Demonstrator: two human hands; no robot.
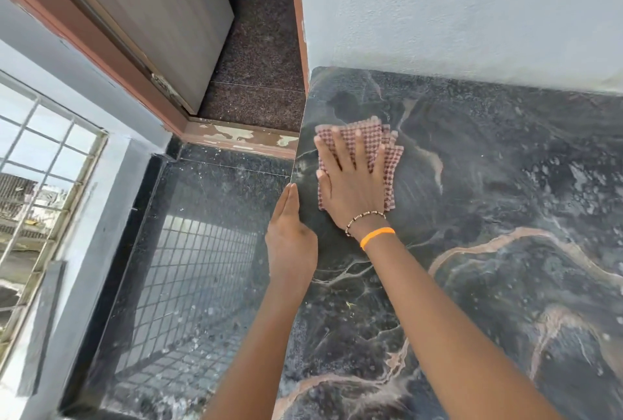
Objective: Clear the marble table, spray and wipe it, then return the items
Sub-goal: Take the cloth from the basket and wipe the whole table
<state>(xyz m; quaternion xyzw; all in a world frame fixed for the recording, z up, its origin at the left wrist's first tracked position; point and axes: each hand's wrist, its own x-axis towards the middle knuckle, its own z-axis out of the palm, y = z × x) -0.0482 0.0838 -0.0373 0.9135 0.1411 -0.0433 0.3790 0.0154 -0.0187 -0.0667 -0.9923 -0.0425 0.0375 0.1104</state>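
The dark marble table (488,217), veined in pink and grey, fills the right side of the view and carries no items. My right hand (354,180) lies flat with fingers spread on a red-and-white checked cloth (391,167), pressing it onto the table near the far left corner. My left hand (291,234) rests against the table's left edge, fingers straight and together, holding nothing.
A white wall (472,8) backs the table. Left of the table lies a glossy dark floor (202,251), with a brown door frame (236,136), a grey door (161,15) and a barred window (40,183) at the far left.
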